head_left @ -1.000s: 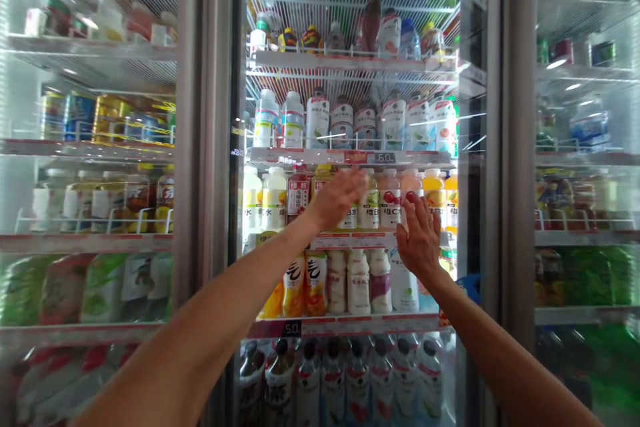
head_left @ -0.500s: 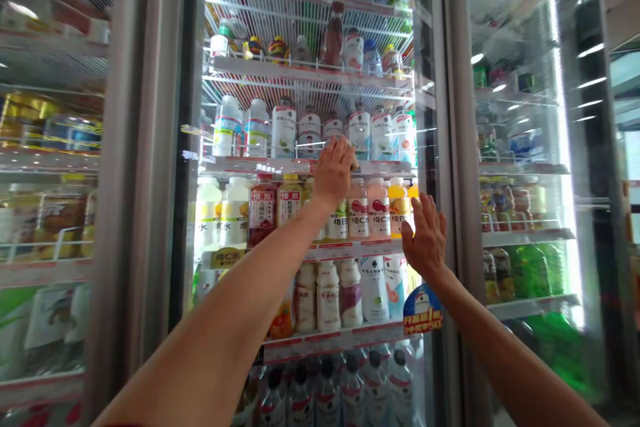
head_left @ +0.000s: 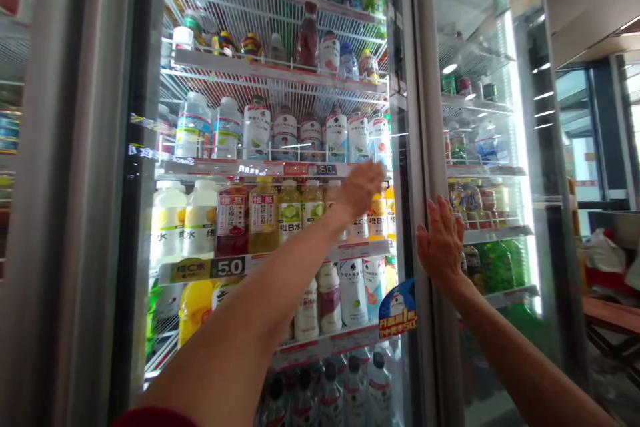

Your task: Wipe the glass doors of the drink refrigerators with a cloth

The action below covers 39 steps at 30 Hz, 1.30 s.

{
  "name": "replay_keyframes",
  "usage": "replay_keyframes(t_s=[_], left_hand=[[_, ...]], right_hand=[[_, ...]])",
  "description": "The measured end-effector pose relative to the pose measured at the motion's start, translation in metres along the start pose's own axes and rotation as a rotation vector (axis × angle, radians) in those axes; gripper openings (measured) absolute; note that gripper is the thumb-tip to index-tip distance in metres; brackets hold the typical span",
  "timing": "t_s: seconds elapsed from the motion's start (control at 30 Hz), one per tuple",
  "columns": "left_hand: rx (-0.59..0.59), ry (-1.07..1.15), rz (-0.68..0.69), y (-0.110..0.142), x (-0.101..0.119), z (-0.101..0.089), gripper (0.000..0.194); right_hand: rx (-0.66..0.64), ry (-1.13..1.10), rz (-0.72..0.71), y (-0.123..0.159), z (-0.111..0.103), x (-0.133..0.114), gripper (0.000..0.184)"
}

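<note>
my left hand (head_left: 361, 188) is stretched out in front of the glass fridge door (head_left: 280, 90), level with the front lip of a shelf (head_left: 273, 169) that shows through it. the fingers are out straight and spread flat rather than curled, pinching nothing that i can see; they are blurred, and i cannot tell whether they touch the glass. my right hand (head_left: 443, 247) is raised at the metal frame (head_left: 431, 113) just right of that door, fingers extended and thumb held apart, its grip loose around nothing; whether the palm presses on the metal i cannot tell. the door is ahead of me, with my left forearm (head_left: 260, 320) crossing in front of its lower half. behind the glass, a dark red bottle (head_left: 233, 223) and a yellow bottle (head_left: 263, 213) stand upright side by side, right of two white bottles (head_left: 186, 217). a blue sticker (head_left: 397, 307) sits low by the door's right edge, left of my right hand. farther right, green bottles (head_left: 500, 263) line another shelf.
</note>
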<state>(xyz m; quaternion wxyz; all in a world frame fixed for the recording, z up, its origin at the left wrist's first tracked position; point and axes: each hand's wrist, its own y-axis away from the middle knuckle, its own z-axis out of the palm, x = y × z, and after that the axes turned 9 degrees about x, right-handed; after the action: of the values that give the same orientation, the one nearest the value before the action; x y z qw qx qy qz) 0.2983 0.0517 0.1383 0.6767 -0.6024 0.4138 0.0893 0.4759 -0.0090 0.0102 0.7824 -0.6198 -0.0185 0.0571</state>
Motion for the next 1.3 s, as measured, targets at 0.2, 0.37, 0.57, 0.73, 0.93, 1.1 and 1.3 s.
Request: replay_keyframes(t_s=[0.2,0.37,0.57,0.73,0.93,1.1,1.3], left_hand=[[-0.014,-0.015,-0.031,0.012,-0.022,-0.015,0.042],[0.06,-0.029,-0.042,0.045,-0.053,-0.042,0.04],[0.127,-0.204,-0.202,0.095,-0.099,-0.092,0.042],[0.18,-0.242,-0.356,0.129,-0.137,-0.135,0.041],[0.197,-0.293,-0.468,0.177,-0.167,-0.171,0.043],[0.171,-0.263,-0.353,0.211,-0.158,-0.181,0.047],[0.171,-0.255,-0.323,0.225,-0.155,-0.186,0.051]], right_hand=[[-0.005,-0.044,-0.031,-0.005,0.004,-0.019,0.057],[-0.024,-0.097,-0.014,-0.009,0.019,-0.045,0.055],[-0.023,-0.212,-0.042,-0.01,0.032,-0.091,0.056],[-0.013,-0.272,-0.058,-0.011,0.035,-0.121,0.056],[-0.006,-0.31,-0.056,-0.015,0.04,-0.156,0.055],[0.001,-0.347,-0.08,-0.014,0.043,-0.182,0.056],[-0.035,-0.381,-0.079,-0.013,0.038,-0.209,0.056]])
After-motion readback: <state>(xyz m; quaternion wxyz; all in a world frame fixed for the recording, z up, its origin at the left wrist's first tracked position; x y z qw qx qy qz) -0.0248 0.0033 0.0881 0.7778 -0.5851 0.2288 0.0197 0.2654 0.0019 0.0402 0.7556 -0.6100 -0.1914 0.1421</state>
